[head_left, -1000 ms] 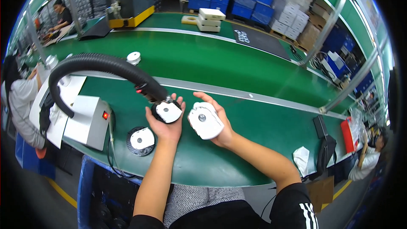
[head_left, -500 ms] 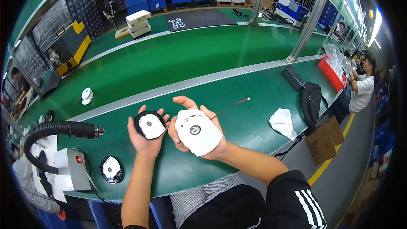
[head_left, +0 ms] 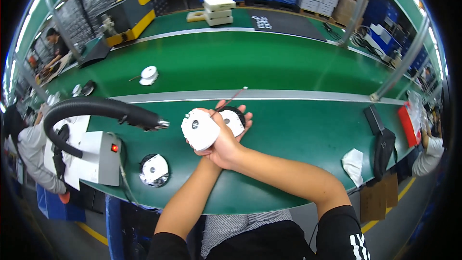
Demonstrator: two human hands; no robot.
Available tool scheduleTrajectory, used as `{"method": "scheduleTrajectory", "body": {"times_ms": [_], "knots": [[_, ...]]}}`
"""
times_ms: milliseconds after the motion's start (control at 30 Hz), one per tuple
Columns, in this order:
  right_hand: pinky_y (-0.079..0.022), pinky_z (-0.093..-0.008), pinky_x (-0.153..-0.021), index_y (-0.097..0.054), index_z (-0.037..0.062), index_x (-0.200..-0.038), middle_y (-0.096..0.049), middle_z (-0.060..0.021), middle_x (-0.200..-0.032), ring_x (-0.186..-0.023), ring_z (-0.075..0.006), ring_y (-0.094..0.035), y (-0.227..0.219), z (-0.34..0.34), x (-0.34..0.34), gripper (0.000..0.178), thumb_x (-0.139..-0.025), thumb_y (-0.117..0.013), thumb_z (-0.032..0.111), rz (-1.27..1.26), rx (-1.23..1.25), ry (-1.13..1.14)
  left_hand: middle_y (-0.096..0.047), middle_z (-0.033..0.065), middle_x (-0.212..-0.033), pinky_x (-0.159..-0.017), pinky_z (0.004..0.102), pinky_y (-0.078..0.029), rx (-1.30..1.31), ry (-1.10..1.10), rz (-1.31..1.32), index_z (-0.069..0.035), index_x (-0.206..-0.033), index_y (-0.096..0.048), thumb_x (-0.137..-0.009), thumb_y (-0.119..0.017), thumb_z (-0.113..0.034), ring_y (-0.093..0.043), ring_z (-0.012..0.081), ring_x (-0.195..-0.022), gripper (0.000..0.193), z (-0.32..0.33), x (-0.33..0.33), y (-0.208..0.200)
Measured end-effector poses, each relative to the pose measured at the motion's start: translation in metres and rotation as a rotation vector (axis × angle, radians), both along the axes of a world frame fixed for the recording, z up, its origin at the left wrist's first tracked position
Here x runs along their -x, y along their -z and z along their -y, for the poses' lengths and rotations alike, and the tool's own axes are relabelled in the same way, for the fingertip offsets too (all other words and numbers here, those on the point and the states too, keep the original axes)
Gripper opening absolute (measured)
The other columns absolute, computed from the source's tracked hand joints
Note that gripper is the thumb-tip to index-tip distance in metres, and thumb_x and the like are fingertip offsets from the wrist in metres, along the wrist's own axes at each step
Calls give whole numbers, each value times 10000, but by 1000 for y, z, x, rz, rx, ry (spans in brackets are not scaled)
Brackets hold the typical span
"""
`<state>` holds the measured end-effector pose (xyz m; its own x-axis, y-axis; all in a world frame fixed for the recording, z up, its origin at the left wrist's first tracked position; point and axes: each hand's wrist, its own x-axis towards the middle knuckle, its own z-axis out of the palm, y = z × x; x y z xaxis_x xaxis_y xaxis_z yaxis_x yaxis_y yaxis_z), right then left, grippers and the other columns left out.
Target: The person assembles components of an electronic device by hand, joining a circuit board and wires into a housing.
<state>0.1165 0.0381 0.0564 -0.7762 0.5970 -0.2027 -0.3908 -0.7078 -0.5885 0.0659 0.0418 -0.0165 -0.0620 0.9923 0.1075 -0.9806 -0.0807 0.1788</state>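
Note:
My right hand (head_left: 225, 145) grips a white rounded plastic housing (head_left: 198, 132) with a small dark round hub near its top. A thin reddish wire (head_left: 233, 97) rises from behind it, ending in a small pale connector. My right hand and wrist cross over my left forearm. Beyond them, my left hand (head_left: 248, 119) holds a black round part with a white plate (head_left: 234, 122) in its palm, fingers curled around the rim. The right hand hides some of that part and most of the left palm. Both hands are above the green table.
A similar black-and-white part (head_left: 155, 169) lies left of my forearms. Beside it stands a grey box (head_left: 100, 156) with a black flexible hose (head_left: 108, 106). A white assembly (head_left: 148, 75) sits past the metal rail (head_left: 288, 95). White cloth or paper (head_left: 352, 166) and a black bag (head_left: 384, 149) lie right.
My right hand has swung left with the white housing, across my left forearm. My left hand, still holding the black-and-white part, is now right of it. The view has turned left.

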Motion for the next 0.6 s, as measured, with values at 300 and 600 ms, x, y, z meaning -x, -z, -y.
{"method": "scheduleTrajectory", "body": {"times_ms": [300, 600], "knots": [[-260, -221, -431, -505, 166, -1116, -619, -116, -866, -614, -140, -528, 22, 11, 51, 359, -1052, -261, 421, -38, 83, -169, -468, 283, -1395, -1043, 583, -423, 85, -22, 144, -194, -1377, -506, -1009, -322, -545, -464, 500, -1250, 540, 2, 3, -8], [-565, -351, -832, -454, 124, -1411, -593, -83, -1180, -996, -248, -659, 1, 28, -19, 419, -1040, -351, 291, -71, -312, 144, -500, 270, -1360, -991, 537, -462, 26, 32, 177, -251, -1420, -456, -993, -364, -576, -516, 480, -1178, 544, 13, 6, -13]]}}
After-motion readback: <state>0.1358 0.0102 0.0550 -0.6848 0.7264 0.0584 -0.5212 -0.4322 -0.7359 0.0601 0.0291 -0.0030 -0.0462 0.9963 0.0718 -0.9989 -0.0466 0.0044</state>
